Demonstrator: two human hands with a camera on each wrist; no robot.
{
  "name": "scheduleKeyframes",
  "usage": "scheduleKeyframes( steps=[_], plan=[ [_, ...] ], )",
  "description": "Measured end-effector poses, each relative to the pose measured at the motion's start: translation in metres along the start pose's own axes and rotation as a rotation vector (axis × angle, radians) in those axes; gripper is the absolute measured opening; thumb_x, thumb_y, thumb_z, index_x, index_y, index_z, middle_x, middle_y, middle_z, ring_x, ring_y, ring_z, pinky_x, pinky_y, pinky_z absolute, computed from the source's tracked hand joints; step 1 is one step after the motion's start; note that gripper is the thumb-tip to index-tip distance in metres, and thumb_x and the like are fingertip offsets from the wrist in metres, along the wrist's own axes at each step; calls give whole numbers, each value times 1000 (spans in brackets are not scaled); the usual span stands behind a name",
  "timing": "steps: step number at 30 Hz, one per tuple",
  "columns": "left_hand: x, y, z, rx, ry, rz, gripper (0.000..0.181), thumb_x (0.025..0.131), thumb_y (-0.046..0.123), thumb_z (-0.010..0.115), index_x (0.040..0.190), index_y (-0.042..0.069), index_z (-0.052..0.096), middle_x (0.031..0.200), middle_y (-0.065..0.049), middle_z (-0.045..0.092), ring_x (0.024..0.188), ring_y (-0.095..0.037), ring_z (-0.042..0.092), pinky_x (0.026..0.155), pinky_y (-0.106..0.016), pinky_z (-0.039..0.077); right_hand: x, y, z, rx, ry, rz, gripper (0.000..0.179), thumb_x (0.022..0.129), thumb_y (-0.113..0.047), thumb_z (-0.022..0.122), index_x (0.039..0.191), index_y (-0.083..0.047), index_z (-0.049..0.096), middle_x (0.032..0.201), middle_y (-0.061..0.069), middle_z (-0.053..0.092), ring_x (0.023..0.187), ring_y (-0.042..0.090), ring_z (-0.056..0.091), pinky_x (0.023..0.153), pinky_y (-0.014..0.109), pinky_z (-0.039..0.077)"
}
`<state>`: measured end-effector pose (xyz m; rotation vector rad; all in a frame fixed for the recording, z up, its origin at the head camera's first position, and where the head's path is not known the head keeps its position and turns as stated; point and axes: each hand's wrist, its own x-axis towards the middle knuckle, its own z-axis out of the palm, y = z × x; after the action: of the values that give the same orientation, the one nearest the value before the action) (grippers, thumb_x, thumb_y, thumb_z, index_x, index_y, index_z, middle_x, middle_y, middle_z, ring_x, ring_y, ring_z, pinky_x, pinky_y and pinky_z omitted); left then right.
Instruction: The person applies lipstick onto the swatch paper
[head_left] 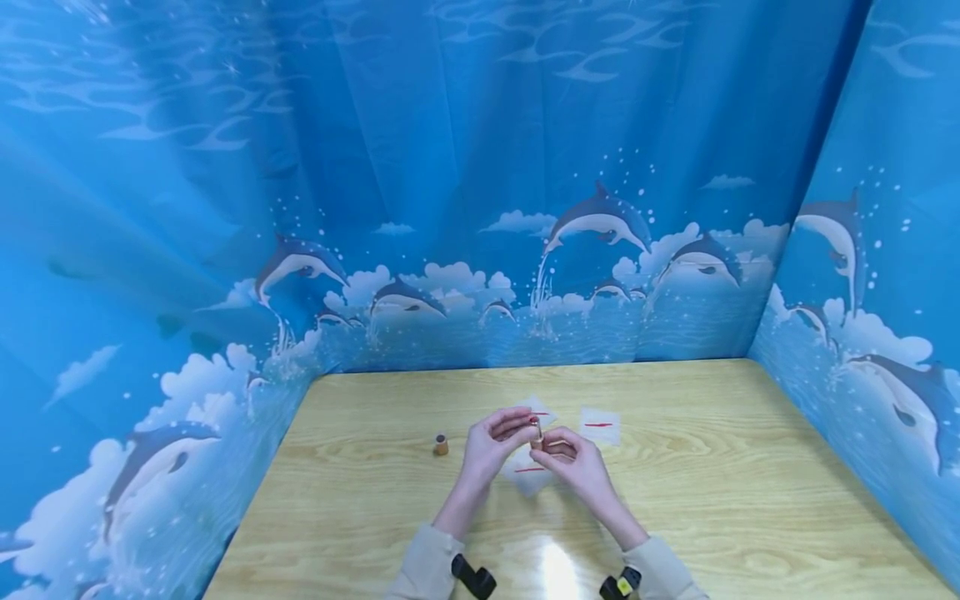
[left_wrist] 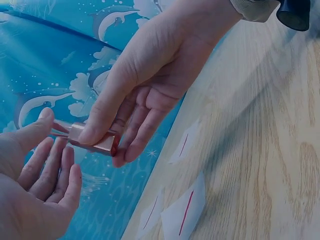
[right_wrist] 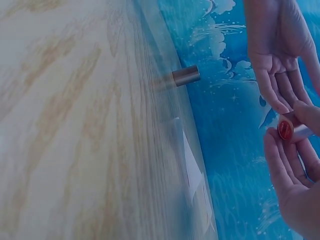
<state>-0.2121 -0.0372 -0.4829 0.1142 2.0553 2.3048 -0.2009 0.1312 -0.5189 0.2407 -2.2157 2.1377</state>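
Note:
Between my two hands is a lipstick [head_left: 536,443] with a rose-gold tube and a red label on its base. My right hand [head_left: 576,465] grips the tube's lower part, thumb against one side, as the left wrist view shows closely. The thumb and forefinger of my left hand [head_left: 487,446] pinch the slim upper end of the lipstick [left_wrist: 61,129]. The fingers partly hide that end. On the table to the left stands a brownish lipstick cap [head_left: 441,445], also visible in the right wrist view as a metallic cylinder [right_wrist: 186,75].
White paper pieces, each with a red stroke, lie on the wooden table [head_left: 360,500]: one paper [head_left: 600,426] right of the hands, another paper [head_left: 528,473] beneath them, a third paper [head_left: 542,412] behind. A blue dolphin-print curtain [head_left: 450,208] surrounds the table's back and sides.

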Motion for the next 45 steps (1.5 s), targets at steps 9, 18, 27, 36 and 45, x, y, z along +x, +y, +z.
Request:
scheduleKeyframes(
  steps=[9, 18, 27, 36, 45],
  plan=[
    [3, -3, -12, -61, 20, 13, 41, 99, 28, 68, 129, 0, 64, 128, -16, 69, 116, -27, 67, 100, -35, 55, 0, 1, -4, -58, 19, -11, 27, 85, -2, 80, 108, 5, 69, 101, 13, 75, 86, 8, 71, 81, 22, 59],
    [3, -1, -32, -91, 55, -2, 40, 101, 23, 64, 131, -5, 62, 129, -19, 67, 115, -26, 67, 101, -34, 55, -1, 0, -6, -34, 18, 6, 33, 85, -2, 80, 115, 5, 68, 107, 20, 73, 88, 10, 71, 81, 21, 57],
    [1, 2, -65, -70, 139, 29, 39, 103, 22, 62, 130, -7, 62, 128, -18, 68, 114, -25, 68, 97, -30, 56, -1, 1, -5, -33, 27, 14, 32, 85, -1, 80, 114, 5, 69, 107, 20, 73, 88, 8, 71, 81, 20, 57],
    [-4, 1, -102, -66, 232, 31, 36, 103, 18, 62, 129, -7, 62, 127, -17, 69, 111, -18, 69, 94, -28, 57, 0, 3, -2, -26, 29, 21, 30, 85, -1, 79, 112, 6, 69, 107, 20, 73, 88, 7, 71, 81, 20, 57],
    [-9, -6, -122, -31, 295, -3, 36, 100, 13, 66, 129, -6, 63, 126, -16, 69, 103, -10, 69, 95, -31, 57, 1, 5, -1, -24, 29, 14, 30, 85, 1, 78, 113, 8, 68, 106, 21, 74, 86, 6, 70, 79, 19, 57]
  ],
)
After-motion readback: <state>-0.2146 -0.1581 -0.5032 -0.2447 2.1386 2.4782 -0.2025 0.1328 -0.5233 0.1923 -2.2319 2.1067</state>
